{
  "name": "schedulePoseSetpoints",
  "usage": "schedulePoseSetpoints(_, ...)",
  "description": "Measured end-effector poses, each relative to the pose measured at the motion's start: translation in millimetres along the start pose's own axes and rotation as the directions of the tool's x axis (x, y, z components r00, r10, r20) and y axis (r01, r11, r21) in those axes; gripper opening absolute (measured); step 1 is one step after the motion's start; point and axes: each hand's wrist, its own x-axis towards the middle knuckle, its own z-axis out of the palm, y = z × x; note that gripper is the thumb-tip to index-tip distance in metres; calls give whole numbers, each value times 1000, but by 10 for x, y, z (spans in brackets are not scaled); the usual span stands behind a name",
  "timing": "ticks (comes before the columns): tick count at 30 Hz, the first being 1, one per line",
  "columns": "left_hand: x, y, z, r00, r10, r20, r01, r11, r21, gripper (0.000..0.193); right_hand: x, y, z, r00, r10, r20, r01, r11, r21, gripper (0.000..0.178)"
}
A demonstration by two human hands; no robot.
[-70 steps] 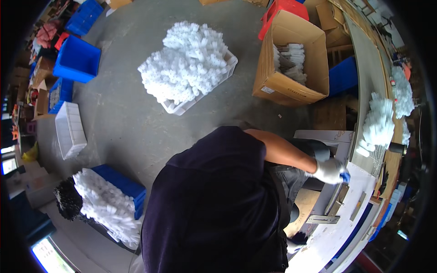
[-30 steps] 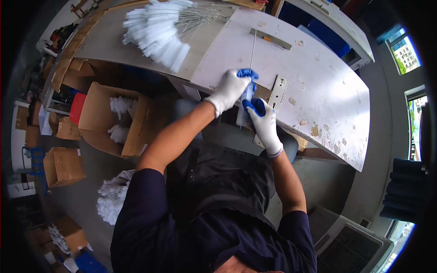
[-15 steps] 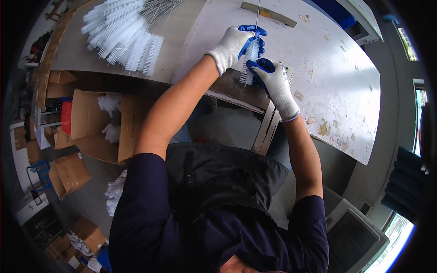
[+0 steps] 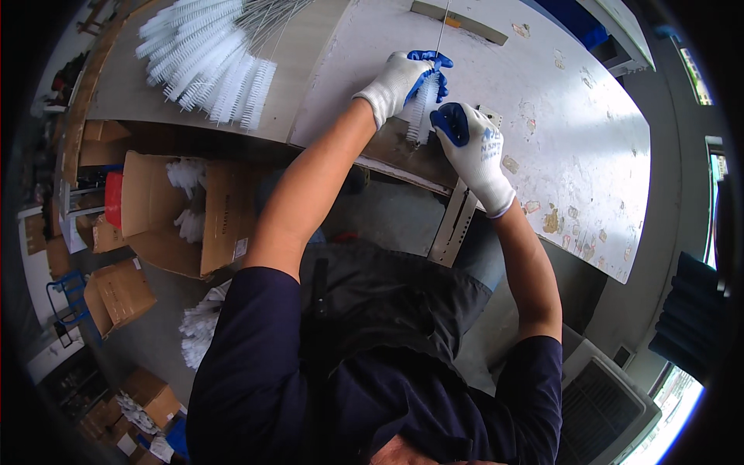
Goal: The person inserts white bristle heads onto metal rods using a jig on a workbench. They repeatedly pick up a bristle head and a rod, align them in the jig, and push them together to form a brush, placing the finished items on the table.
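Observation:
My left hand [image 4: 411,81], in a white glove with blue-coated fingers, is closed round the upper part of a tube brush [image 4: 420,116]. White bristles hang below the fingers, and the brush's thin metal rod rises above them toward the far side of the table. Just right of the bristles, slightly apart from them, is my right hand [image 4: 471,147] in a matching glove. Its fingers are curled in; what they hold, if anything, is hidden. Several more white tube brushes [image 4: 205,58] lie fanned out in a pile at the far left, their wire stems pointing right.
The worn white tabletop [image 4: 573,147] spreads to the right, with a flat grey bar [image 4: 457,23] at its far side. Under the table's left part stands an open cardboard box [image 4: 159,201] with white bristly pieces. A perforated metal strip [image 4: 453,225] runs down from the near edge.
My right hand has drawn back from the brush, moving slightly right and nearer to me. My left hand, still gripping the brush, has shifted slightly toward me.

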Motion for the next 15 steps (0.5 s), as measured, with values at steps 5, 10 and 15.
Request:
schedulePoseSetpoints(5, -10, 15, -82, 999, 12, 44, -14, 999, 38, 27, -12, -15, -265, 900, -377, 218, 396, 917, -49, 61)
schedulePoseSetpoints(10, -61, 81, 59, 999, -31, 19, 30, 997, 77, 28, 102, 127, -102, 739, -509, 442, 610, 784, -116, 60)
schedulePoseSetpoints(15, 20, 41, 6, 998, -52, 27, 51, 998, 31, 27, 277, 208, 4, 644, -568, 512, 705, 701, -110, 49)
